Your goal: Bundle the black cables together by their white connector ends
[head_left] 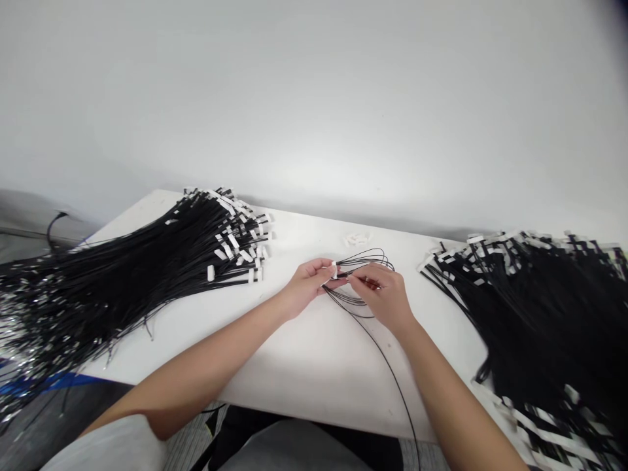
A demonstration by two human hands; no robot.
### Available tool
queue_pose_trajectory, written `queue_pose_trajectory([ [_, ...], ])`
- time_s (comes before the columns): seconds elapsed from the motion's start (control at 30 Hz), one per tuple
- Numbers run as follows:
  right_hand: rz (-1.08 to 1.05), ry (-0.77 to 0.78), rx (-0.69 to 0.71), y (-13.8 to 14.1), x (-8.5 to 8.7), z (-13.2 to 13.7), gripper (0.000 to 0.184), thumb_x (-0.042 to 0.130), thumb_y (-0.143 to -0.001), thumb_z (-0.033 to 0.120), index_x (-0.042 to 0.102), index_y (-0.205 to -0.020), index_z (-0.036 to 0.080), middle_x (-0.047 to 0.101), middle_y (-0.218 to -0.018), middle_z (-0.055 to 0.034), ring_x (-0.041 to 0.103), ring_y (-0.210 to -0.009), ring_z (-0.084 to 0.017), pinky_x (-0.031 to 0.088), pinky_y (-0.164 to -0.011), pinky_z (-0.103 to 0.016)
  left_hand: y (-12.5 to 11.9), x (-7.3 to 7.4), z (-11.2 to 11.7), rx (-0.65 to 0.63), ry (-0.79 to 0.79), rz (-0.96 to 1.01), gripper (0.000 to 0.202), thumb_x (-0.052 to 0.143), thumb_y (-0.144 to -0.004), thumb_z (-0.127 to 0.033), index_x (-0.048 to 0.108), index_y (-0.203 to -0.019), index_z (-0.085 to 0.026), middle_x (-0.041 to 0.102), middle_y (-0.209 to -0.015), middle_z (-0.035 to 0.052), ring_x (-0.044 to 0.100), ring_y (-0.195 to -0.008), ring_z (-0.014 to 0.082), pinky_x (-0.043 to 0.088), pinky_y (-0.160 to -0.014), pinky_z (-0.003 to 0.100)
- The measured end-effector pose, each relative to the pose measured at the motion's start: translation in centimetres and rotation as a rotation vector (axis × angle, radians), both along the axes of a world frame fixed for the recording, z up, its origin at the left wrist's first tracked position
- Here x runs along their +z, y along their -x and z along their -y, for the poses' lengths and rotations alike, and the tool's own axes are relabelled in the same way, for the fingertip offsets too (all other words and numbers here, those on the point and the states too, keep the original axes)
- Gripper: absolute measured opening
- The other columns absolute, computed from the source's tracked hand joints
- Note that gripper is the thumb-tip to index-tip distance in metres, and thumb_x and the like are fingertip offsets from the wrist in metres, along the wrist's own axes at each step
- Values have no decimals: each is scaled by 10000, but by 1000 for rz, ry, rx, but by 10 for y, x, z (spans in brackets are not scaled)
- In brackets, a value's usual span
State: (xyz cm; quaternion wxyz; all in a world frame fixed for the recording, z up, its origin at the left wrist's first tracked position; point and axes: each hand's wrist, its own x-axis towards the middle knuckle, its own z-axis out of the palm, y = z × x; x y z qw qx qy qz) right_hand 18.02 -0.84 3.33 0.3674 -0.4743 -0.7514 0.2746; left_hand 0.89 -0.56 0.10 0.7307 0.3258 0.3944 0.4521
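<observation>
My left hand [310, 281] is closed on a white connector [334, 269], pinched between thumb and fingers above the middle of the table. Thin black wires [360, 260] loop out from it to the right, and one long strand runs down past the table's front edge. Beside it, my right hand [385, 291] is closed too, its thumb and forefinger pinching the end of a black wire close to the connector. Whether that wire end sits in the connector or only near it, I cannot tell.
A large bundle of black wires [147, 261] with white connectors lies on the left, its loose ends over the table edge. Another thick bundle [549, 307] covers the right side. Several small white pieces [356, 240] lie on the white table [304, 366] behind my hands, before a pale wall.
</observation>
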Motion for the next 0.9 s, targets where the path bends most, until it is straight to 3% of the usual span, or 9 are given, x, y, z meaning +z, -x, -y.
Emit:
queue_pose_trajectory([
  [0.23,-40,99,-3,1,0,-1,122,526,-755,215,601,-661,197,586,-660,-9,506,-629,-133,396,-572,-254,-1,1,2,-12,-5,-42,251,628,-710,-359,562,-871,-178,614,-979,51,624,-874,189,383,-873,328],
  [0.43,-11,40,-1,2,-7,-1,140,530,-757,205,588,-631,194,564,-610,11,476,-583,-114,381,-555,-244,0,1,2,-8,1,-53,250,636,-702,-355,564,-861,-176,619,-939,43,625,-867,195,383,-870,342],
  [0.6,26,-50,-19,0,-15,-3,110,529,-785,249,619,-742,202,589,-695,-2,497,-597,-112,412,-554,-242,-1,3,0,18,22,3,249,650,-697,-333,580,-863,-161,616,-985,51,631,-824,169,394,-886,355],
  [0.8,66,-307,-127,-2,-13,-4,218,512,-816,258,598,-1012,218,571,-956,-57,532,-879,-163,455,-764,-302,5,3,-13,245,62,154,197,668,-690,-253,579,-810,-125,625,-860,50,630,-840,166,441,-873,311],
  [0.9,96,-374,-193,-6,-12,-6,189,494,-818,217,596,-977,211,541,-1014,-70,514,-937,-175,451,-784,-312,10,3,-19,370,89,235,160,663,-693,-205,572,-799,-127,627,-869,48,626,-858,159,463,-858,293],
])
